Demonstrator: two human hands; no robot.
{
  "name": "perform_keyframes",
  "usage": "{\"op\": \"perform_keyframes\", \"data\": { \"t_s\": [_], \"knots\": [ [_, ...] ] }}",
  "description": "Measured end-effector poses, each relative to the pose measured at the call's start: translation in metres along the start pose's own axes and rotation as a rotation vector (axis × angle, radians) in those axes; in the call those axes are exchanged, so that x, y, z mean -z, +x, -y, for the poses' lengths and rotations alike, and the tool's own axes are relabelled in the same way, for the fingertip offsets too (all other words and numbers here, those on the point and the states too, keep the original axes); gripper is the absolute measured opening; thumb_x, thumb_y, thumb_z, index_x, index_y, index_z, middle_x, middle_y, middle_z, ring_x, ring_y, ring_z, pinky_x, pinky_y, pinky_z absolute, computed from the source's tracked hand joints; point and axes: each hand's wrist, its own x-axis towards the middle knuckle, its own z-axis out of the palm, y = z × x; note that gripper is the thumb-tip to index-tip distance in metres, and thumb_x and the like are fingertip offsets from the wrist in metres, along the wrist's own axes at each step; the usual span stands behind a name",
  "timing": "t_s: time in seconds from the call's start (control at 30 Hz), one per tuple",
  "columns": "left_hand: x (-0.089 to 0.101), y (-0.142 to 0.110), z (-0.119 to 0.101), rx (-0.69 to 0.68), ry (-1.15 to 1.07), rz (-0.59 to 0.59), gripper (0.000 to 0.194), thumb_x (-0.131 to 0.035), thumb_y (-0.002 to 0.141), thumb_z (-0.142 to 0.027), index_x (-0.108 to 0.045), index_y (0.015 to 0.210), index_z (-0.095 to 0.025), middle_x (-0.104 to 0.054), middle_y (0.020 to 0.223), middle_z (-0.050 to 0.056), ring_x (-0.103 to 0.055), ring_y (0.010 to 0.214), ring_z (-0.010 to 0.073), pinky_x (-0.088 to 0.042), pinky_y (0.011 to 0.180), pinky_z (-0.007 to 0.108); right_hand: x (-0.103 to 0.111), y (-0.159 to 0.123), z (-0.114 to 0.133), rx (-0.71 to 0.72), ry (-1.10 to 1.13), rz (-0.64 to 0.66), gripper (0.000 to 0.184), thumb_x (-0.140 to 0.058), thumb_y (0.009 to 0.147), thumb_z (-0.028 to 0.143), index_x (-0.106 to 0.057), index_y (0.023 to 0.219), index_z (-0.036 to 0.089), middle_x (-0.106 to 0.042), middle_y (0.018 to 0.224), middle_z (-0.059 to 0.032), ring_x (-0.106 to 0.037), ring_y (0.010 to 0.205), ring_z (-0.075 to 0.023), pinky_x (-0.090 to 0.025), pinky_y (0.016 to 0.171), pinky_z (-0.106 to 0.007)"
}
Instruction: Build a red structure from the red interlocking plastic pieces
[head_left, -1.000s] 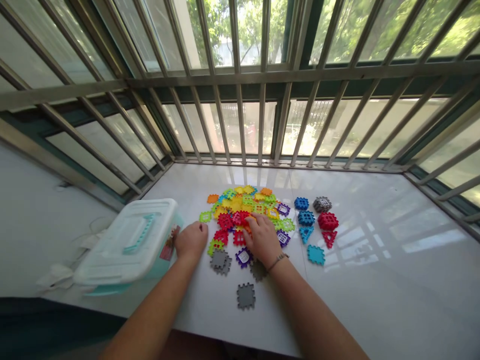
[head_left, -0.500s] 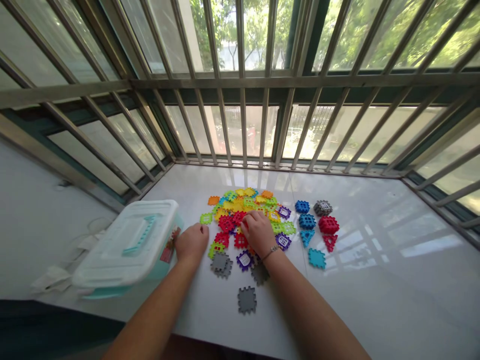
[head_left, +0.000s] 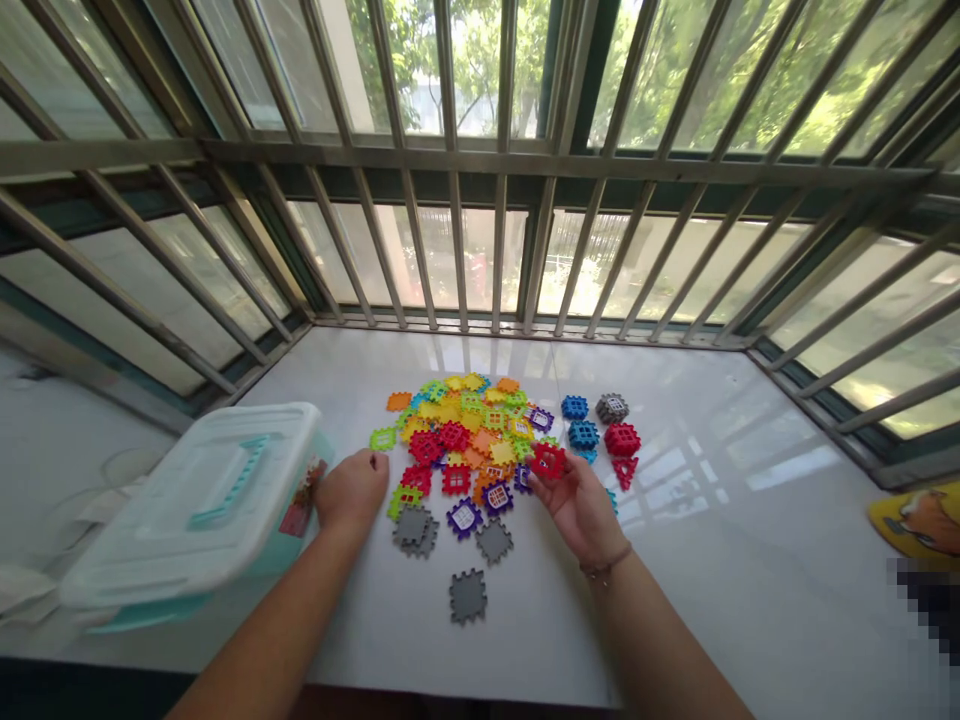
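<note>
My right hand, palm partly turned up, pinches a red square interlocking tile at the right edge of a mixed pile. My left hand rests as a loose fist on the table between the lidded box and the pile, with no piece showing in it. Yellow tiles, red tiles and purple window tiles lie in the heap. Grey square tiles are at its near edge. Beyond my right hand stand a blue stack and a red stack, with a red triangle nearby.
A clear-lidded box with a turquoise handle stands at the left. A grey stack sits at the back right. One grey tile lies near the front. Metal window bars border the white table. Something yellow shows at far right.
My right hand has lifted from the pile and moved right, now with a red tile in its fingers. The left fist stays beside the box. The camera view has shifted rightward.
</note>
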Motion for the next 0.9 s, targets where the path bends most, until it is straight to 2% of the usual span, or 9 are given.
{"op": "perform_keyframes", "data": {
  "t_s": [0.1,0.2,0.3,0.4,0.5,0.6,0.73,0.8,0.9],
  "knots": [
    [0.002,0.0,-0.001,-0.004,0.006,0.011,0.06,-0.027,0.108,-0.042,-0.083,0.109,-0.018,-0.083,0.112,0.019,-0.078,0.099,0.0365,-0.047,0.074,0.039,0.016,-0.016,0.012,-0.066,-0.005,0.031,0.032,-0.082,0.093,0.046,-0.076,0.112,0.022,-0.079,0.136,-0.012,-0.079,0.119,-0.0291,-0.07,0.091,-0.04],
    [0.004,-0.001,-0.002,-0.004,0.012,0.012,0.06,-0.027,0.107,-0.043,-0.082,0.109,-0.018,-0.083,0.113,0.019,-0.077,0.099,0.0361,-0.048,0.074,0.039,0.034,-0.032,0.011,-0.011,-0.183,-0.017,0.04,-0.082,0.094,0.059,-0.074,0.11,0.023,-0.081,0.129,-0.0128,-0.079,0.109,-0.0282,-0.068,0.085,-0.039],
    [0.006,-0.002,-0.004,0.006,0.014,0.023,0.061,-0.027,0.107,-0.043,-0.082,0.11,-0.017,-0.083,0.113,0.02,-0.077,0.099,0.0366,-0.049,0.075,0.041,0.051,-0.05,0.004,0.237,-0.711,-0.057,0.043,-0.078,0.095,0.067,-0.07,0.1,0.024,-0.079,0.121,-0.0128,-0.076,0.102,-0.0292,-0.065,0.082,-0.041],
    [0.006,-0.002,-0.004,0.016,0.015,0.035,0.061,-0.027,0.107,-0.043,-0.083,0.112,-0.017,-0.083,0.114,0.021,-0.077,0.1,0.0378,-0.05,0.076,0.042,0.063,-0.066,-0.007,0.515,-1.298,-0.063,0.028,-0.075,0.1,0.053,-0.068,0.101,0.026,-0.075,0.112,-0.0118,-0.071,0.102,-0.0325,-0.061,0.091,-0.048],
    [0.004,-0.001,-0.003,0.019,0.013,0.033,0.062,-0.027,0.107,-0.043,-0.083,0.113,-0.017,-0.082,0.115,0.022,-0.077,0.101,0.0385,-0.051,0.078,0.042,0.067,-0.076,-0.016,0.679,-1.624,-0.105,0.018,-0.073,0.102,0.042,-0.068,0.109,0.027,-0.072,0.109,-0.0122,-0.068,0.102,-0.0358,-0.059,0.095,-0.055],
    [0.002,0.001,-0.002,0.019,0.011,0.038,0.063,-0.026,0.107,-0.044,-0.083,0.113,-0.017,-0.083,0.114,0.022,-0.077,0.1,0.0387,-0.051,0.078,0.043,0.073,-0.081,-0.018,0.722,-1.69,-0.048,0.037,-0.078,0.099,0.041,-0.066,0.131,0.026,-0.071,0.126,-0.0155,-0.068,0.115,-0.0393,-0.059,0.103,-0.06],
    [0.0,0.002,0.0,0.022,0.01,0.039,0.063,-0.027,0.106,-0.045,-0.083,0.113,-0.018,-0.083,0.116,0.021,-0.077,0.101,0.0392,-0.051,0.077,0.043,0.092,-0.081,-0.005,0.667,-1.654,0.121,0.071,-0.085,0.092,0.036,-0.054,0.155,0.026,-0.068,0.146,-0.016,-0.066,0.134,-0.039,-0.058,0.115,-0.06],
    [0.001,0.002,-0.001,0.026,0.009,0.044,0.062,-0.027,0.106,-0.045,-0.083,0.114,-0.019,-0.083,0.117,0.02,-0.077,0.102,0.0395,-0.051,0.077,0.043,0.101,-0.081,0.003,0.631,-1.644,0.188,0.076,-0.086,0.089,0.031,-0.052,0.158,0.026,-0.067,0.15,-0.0153,-0.066,0.138,-0.0375,-0.057,0.119,-0.059],
    [0.003,0.001,-0.002,0.032,0.011,0.053,0.062,-0.027,0.106,-0.045,-0.083,0.115,-0.02,-0.083,0.118,0.02,-0.077,0.103,0.0395,-0.051,0.077,0.042,0.106,-0.08,0.01,0.598,-1.63,0.233,0.072,-0.083,0.089,0.026,-0.055,0.156,0.027,-0.068,0.151,-0.0138,-0.068,0.138,-0.035,-0.058,0.12,-0.055]
  ]
}}
